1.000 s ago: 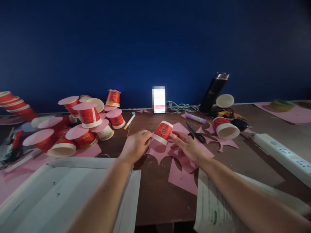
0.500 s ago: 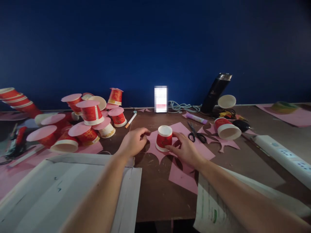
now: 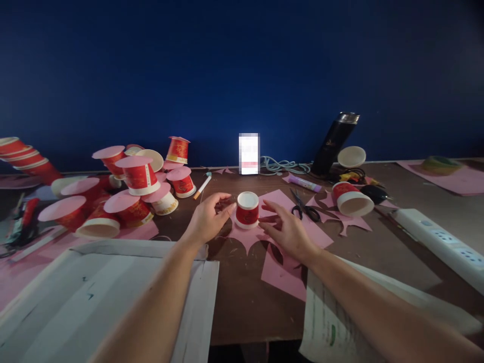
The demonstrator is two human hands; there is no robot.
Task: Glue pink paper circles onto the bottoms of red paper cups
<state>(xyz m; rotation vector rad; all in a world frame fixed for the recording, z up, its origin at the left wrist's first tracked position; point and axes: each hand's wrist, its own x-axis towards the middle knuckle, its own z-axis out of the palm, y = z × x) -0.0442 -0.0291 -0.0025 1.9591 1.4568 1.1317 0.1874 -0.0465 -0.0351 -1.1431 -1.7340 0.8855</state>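
A red paper cup (image 3: 247, 210) with a white bottom stands upside down on cut pink paper (image 3: 278, 199), between my two hands. My left hand (image 3: 210, 218) is at the cup's left side, thumb and fingers apart, the thumb tip close to the cup. On the right, my right hand (image 3: 289, 229) has its fingers spread, the fingertips near the cup's lower edge. Whether either hand touches the cup is hard to tell. Black scissors (image 3: 304, 206) lie on the pink paper behind my right hand.
Red cups with pink paper discs (image 3: 138, 174) are piled at the left. White cardboard (image 3: 132, 292) lies in front. Behind are a glue stick (image 3: 304, 183), a bright phone (image 3: 249, 154) and a leaning black flask (image 3: 335, 143). A power strip (image 3: 440, 239) is at the right.
The cup has shifted a little to the left and back, nearer my left hand. My right hand's fingers have come away from the cup's side. The whole view has shifted slightly.
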